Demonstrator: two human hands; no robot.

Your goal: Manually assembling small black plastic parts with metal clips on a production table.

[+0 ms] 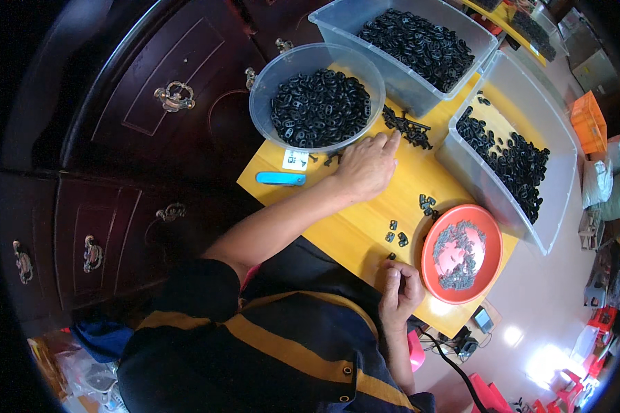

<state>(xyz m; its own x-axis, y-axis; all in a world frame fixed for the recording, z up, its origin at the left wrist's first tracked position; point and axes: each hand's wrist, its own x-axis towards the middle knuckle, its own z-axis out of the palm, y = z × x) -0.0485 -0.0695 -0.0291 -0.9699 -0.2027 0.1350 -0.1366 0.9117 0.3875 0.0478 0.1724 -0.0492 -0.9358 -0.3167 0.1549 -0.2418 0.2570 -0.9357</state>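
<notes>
Left hand stretched across the yellow tabletop, palm down, fingers reaching away from the body; forefinger tip at the near edge of a loose pile of black rod-like parts, the bulk of the pile lying just beyond it. Right hand at the near table edge, fingers curled narrow; one small black piece lies right at the tips of thumb and forefinger; undersides of the left fingers are hidden and the piece is tiny, so I cannot tell whether either hand grips anything.

Between the hands, nearer the right, scattered black pieces, with a further cluster by the orange-red dish; dish just to the right of the right hand, small grey slivers strewn inside.

Beyond the left hand, a round clear tub of black oval links; behind the pile, a clear rectangular bin heaped with similar parts; a second bin to the right, partly filled; turquoise handle-shaped object and white card beside the left forearm.
</notes>
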